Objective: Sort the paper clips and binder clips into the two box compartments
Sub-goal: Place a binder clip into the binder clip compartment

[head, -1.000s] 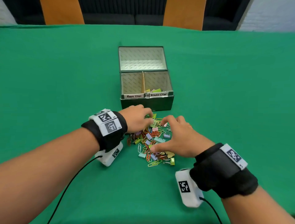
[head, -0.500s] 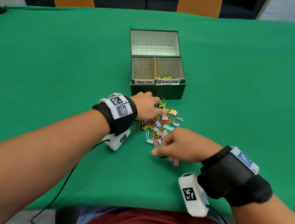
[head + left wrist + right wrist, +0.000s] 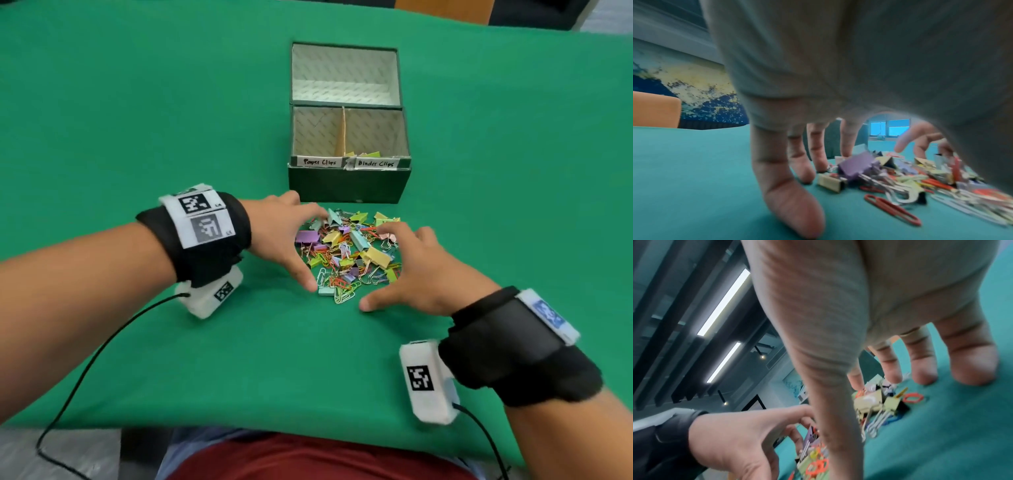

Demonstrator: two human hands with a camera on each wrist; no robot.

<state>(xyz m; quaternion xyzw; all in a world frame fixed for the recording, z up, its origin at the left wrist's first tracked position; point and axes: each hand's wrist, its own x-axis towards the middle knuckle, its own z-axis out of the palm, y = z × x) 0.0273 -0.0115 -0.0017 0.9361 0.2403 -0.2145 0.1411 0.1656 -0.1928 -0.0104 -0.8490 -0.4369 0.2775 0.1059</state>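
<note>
Left grip [image 3: 789, 191] fingertips touch cloth [image 3: 694, 178], seen wrist-side.

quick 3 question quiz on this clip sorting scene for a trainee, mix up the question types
1. True or false: the left hand and the right hand flank the clip pile, fingers spread, gripping nothing.
2. Multiple choice: which compartment of the box already shows clips? A) the one labelled Paper Clips B) the one labelled Binder Clips C) both
3. Fill in: in the left wrist view, a red ____ clip lies on the cloth at the pile's near edge.

Key: 1 true; 2 B; 3 paper
</note>
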